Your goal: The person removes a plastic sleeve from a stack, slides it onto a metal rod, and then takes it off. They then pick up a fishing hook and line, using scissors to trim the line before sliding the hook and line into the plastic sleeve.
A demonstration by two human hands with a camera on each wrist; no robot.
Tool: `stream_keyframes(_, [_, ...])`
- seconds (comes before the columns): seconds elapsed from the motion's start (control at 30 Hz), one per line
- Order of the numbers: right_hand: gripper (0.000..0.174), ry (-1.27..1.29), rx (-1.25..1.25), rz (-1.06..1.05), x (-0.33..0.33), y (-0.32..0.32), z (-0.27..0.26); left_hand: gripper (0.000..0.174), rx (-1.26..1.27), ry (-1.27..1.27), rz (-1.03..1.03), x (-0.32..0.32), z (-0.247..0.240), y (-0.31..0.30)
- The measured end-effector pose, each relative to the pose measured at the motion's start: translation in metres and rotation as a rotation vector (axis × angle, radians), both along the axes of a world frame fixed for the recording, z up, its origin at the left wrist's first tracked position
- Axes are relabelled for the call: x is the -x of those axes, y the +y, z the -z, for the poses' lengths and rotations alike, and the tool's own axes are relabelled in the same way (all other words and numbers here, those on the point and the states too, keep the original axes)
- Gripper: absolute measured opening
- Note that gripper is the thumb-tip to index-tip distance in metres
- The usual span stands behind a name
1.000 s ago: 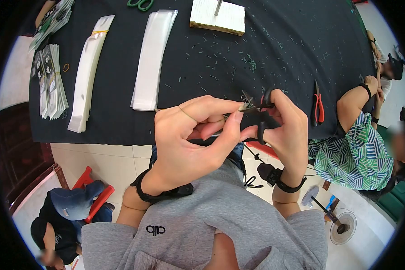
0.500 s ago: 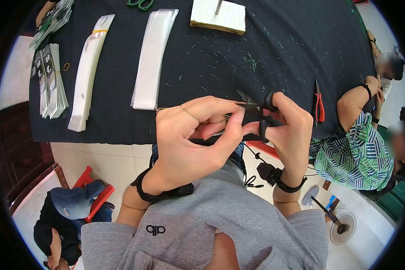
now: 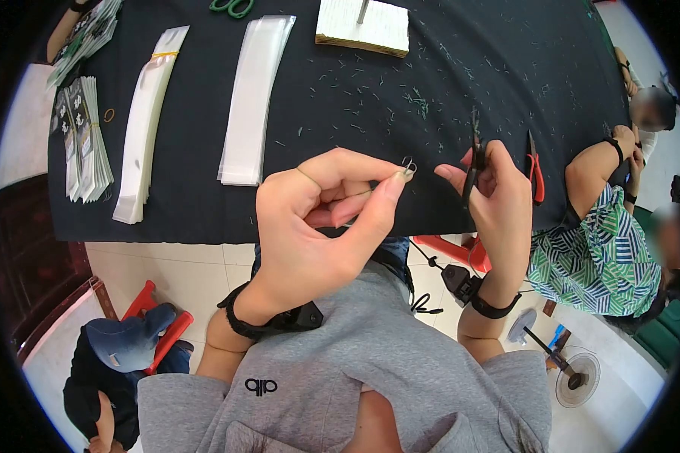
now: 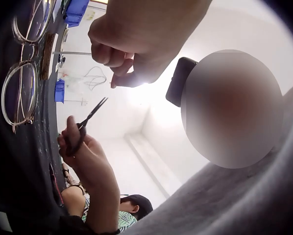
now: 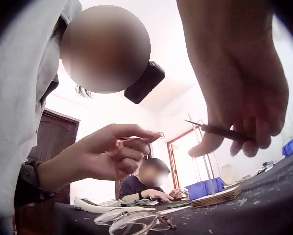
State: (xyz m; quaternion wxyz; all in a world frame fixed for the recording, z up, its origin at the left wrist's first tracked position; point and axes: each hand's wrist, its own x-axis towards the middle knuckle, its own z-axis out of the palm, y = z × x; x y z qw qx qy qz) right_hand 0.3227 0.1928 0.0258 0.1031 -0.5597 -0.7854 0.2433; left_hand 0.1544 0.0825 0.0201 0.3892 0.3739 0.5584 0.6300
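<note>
My left hand [image 3: 317, 215] pinches a small wire loop [image 3: 409, 164] between thumb and index fingertip; its curled ends stick out past the fingertips. In the right wrist view the same loop [image 5: 159, 135] shows as a thin curl at the tips. To the right, my right hand [image 3: 500, 198] holds black scissors [image 3: 474, 143], with the fingers curled round the handles and the thumb held away. The scissor tips point away from my body, apart from the loop. Low in the right wrist view, clear-framed eyeglasses [image 5: 136, 215] lie on the table.
Dark cloth [image 3: 340, 90] covers the table, strewn with green clippings [image 3: 417, 100]. Red-handled pliers [image 3: 536, 177] lie at right. Farther off are a wooden block [image 3: 363, 26] with a metal rod and green-handled scissors [image 3: 234, 7]. Clear sleeves [image 3: 255, 106] and banded packets [image 3: 91, 143] lie left.
The black scissors have moved right, away from the left fingertips, and turned to point forward. My right thumb has come off the handle. The left hand keeps its pinch, nearly in place.
</note>
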Motion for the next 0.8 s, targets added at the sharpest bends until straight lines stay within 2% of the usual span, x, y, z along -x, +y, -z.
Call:
stream_keyframes(0.13, [0.035,-0.038,-0.093,0.064,-0.018,0.009,0.014,0.009,0.068,-0.138,0.028,0.003,-0.006,-0.001])
stream_keyframes(0.2, [0.034,0.011,-0.275,0.04,-0.03,0.016,0.024,0.012,0.07,-0.27,0.076,0.006,-0.002,-0.001])
stream_keyframes(0.37, [0.027,-0.108,-0.218,0.016,-0.034,0.017,0.026,0.012,0.054,-0.378,0.145,0.011,-0.001,-0.002])
stream_keyframes(0.43, [0.015,0.032,-0.374,-0.101,-0.021,0.014,0.023,0.012,0.043,-0.419,0.169,0.01,0.002,-0.001])
stream_keyframes(0.47, [0.015,0.033,-0.374,-0.098,-0.016,0.011,0.02,0.012,0.007,-0.444,0.186,0.009,0.006,-0.001])
stream_keyframes(0.53, [0.011,0.717,-0.051,-0.214,-0.001,0.004,0.012,0.012,-0.026,-0.467,0.209,0.008,0.006,-0.001])
stream_keyframes(0.6, [0.02,1.072,0.17,-0.373,0.012,-0.007,0.006,0.011,-0.016,-0.466,0.227,0.008,0.002,-0.001])
stream_keyframes(0.7, [0.022,1.123,0.261,-0.458,0.02,-0.01,0.003,0.011,0.017,-0.431,0.241,0.009,0.001,-0.003])
stream_keyframes(0.8, [0.02,1.098,0.223,-0.511,0.022,-0.006,0.007,0.012,-0.002,-0.474,0.233,0.006,0.001,-0.004])
